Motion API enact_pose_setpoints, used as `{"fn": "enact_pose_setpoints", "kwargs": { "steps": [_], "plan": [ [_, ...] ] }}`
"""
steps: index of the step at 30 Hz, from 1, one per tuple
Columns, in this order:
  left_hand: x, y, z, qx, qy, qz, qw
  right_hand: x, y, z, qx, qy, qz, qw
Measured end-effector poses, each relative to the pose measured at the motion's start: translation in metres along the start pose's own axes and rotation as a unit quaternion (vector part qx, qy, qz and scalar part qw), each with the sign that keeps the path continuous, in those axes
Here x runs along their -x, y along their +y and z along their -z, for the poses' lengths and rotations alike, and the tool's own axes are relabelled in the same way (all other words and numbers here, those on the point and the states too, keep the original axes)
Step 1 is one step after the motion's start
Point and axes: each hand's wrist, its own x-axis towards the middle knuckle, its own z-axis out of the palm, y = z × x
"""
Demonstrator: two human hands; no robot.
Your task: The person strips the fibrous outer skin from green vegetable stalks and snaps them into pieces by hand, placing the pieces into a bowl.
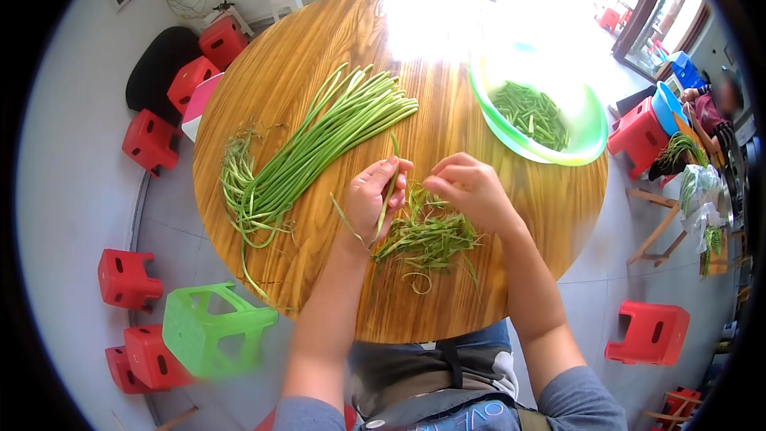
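Observation:
My left hand [372, 191] is closed around a green garlic scape [389, 195], whose cut end points up and whose thin tail hangs down past the palm. Just to its right, my right hand [472, 190] is raised with its fingers curled and thumb pressed in. Whatever it may hold is too small to make out. Below both hands lies a heap of trimmed scape tips [427, 241]. A long bundle of garlic scapes [319, 140] rests at the left, its pale curled tips [239, 172] toward me. Cut green pieces [531, 116] fill part of a green-rimmed bowl [590, 148] at the right.
The round wooden table [558, 215] spans the middle. Red stools [152, 142] and a green stool [211, 331] stand around it. At the far right another person [708, 112] sits near a blue basin [666, 108] and more greens [686, 148].

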Motion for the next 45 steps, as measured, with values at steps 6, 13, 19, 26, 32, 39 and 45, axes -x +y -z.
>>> {"fn": "enact_pose_setpoints", "kwargs": {
  "steps": [6, 13, 19, 26, 32, 39, 45],
  "plan": [
    [0.002, -0.013, -0.010, -0.184, -0.011, 0.041, 0.982, -0.006, 0.006, -0.008, -0.226, 0.128, -0.049, 0.964],
    [0.005, -0.023, -0.012, -0.216, -0.073, 0.002, 0.974, -0.005, 0.012, -0.009, -0.221, 0.119, -0.027, 0.968],
    [0.006, -0.021, -0.011, -0.221, -0.051, 0.017, 0.974, -0.005, 0.007, -0.011, -0.289, 0.096, -0.070, 0.950],
    [0.009, -0.019, -0.013, -0.219, -0.023, -0.032, 0.975, -0.002, 0.000, -0.024, -0.006, 0.157, 0.192, 0.969],
    [0.005, -0.023, -0.003, -0.144, -0.031, -0.028, 0.989, -0.002, -0.005, -0.029, 0.078, 0.202, 0.298, 0.930],
    [0.007, -0.021, -0.010, -0.230, -0.025, -0.031, 0.972, -0.002, -0.007, -0.026, 0.000, 0.245, 0.190, 0.951],
    [0.021, -0.021, -0.019, -0.354, -0.069, -0.178, 0.916, -0.004, 0.006, -0.014, -0.543, 0.033, -0.185, 0.819]
  ]
}}
